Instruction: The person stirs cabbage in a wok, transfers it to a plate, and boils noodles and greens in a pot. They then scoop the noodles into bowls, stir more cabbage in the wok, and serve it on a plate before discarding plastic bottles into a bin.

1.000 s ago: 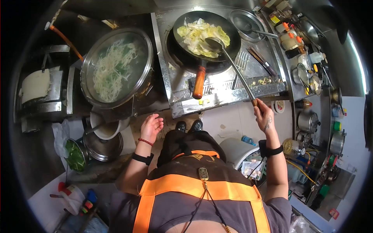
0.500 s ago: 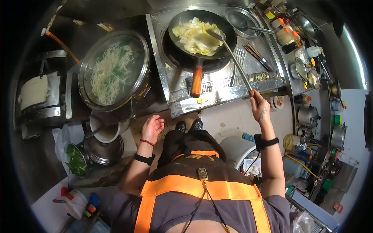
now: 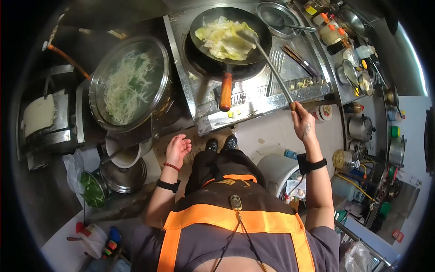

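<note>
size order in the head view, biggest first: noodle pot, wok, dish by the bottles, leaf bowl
1. Round steel noodle pot
2. Black wok with wooden handle
3. Round steel dish
4. Metal bowl of green leaves

To our left we see a wide pot (image 3: 166, 78) with pale strands (image 3: 127, 86) in it. Below it, greens (image 3: 93, 190) fill a bowl (image 3: 103, 185) beside a plastic bag (image 3: 74, 172). To our right, a second ladle (image 3: 301, 27) lies across a basin (image 3: 293, 19), near orange-capped bottles (image 3: 333, 35). Lower down, we see a large bin (image 3: 273, 171) near a yellow hose (image 3: 355, 185).
</note>
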Tool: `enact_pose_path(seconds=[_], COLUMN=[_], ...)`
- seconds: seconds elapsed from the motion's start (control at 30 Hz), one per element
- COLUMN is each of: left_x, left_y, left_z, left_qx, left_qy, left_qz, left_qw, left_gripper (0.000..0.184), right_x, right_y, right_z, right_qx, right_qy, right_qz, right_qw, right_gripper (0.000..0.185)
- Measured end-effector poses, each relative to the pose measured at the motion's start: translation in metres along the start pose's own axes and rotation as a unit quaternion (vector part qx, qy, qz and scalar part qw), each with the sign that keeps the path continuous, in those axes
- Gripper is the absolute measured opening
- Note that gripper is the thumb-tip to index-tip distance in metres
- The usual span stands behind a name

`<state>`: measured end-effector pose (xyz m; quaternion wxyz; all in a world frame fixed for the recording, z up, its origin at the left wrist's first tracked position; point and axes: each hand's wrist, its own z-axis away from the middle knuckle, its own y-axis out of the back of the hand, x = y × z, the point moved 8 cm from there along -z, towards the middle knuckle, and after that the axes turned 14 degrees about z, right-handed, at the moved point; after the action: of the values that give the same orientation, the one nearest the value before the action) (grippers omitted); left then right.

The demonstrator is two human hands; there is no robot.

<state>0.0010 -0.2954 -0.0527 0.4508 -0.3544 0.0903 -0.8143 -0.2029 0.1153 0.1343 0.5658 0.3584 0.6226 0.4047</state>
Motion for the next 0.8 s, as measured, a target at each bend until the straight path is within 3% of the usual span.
enact_pose_path(seconds=[0.1,0.27,0.33,0.43,0.53,0.57,0.7,0.8], left_x=[0.000,-0.004,-0.009,-0.009,-0.010,-0.013,-0.016,-0.015], left_y=[-0.009,-0.013,-0.017,-0.030,-0.036,-0.044,-0.111,-0.193], left_z=[-0.001,-0.011,-0.012,-0.013,-0.015,-0.014,-0.011,-0.019], left_qx=[-0.009,-0.010,-0.009,-0.032,-0.033,-0.049,-0.158,-0.267], left_qy=[0.010,0.010,0.022,0.024,0.020,0.034,0.081,0.175], left_qz=[-0.011,-0.025,-0.028,-0.042,-0.048,-0.049,-0.035,0.069], left_qw=[1.000,1.000,0.999,0.998,0.998,0.997,0.983,0.945], left_gripper=[0.028,0.028,0.028,0.028,0.027,0.027,0.030,0.037], right_x=[-0.007,-0.014,-0.025,-0.028,-0.023,-0.017,-0.005,-0.004], right_y=[0.010,-0.006,-0.007,0.001,-0.004,-0.012,-0.011,-0.048], right_z=[-0.004,0.019,0.012,0.017,0.023,0.023,0.013,-0.021], right_qx=[-0.023,-0.085,-0.044,-0.094,-0.057,-0.094,-0.145,-0.055], right_qy=[-0.011,-0.086,0.009,-0.094,-0.052,-0.072,-0.185,-0.125], right_qz=[0.004,-0.167,0.002,-0.077,-0.064,-0.066,-0.303,-0.234], right_qw=[1.000,0.978,0.999,0.988,0.995,0.991,0.924,0.962], right_gripper=[0.033,0.035,0.036,0.036,0.035,0.037,0.040,0.039])
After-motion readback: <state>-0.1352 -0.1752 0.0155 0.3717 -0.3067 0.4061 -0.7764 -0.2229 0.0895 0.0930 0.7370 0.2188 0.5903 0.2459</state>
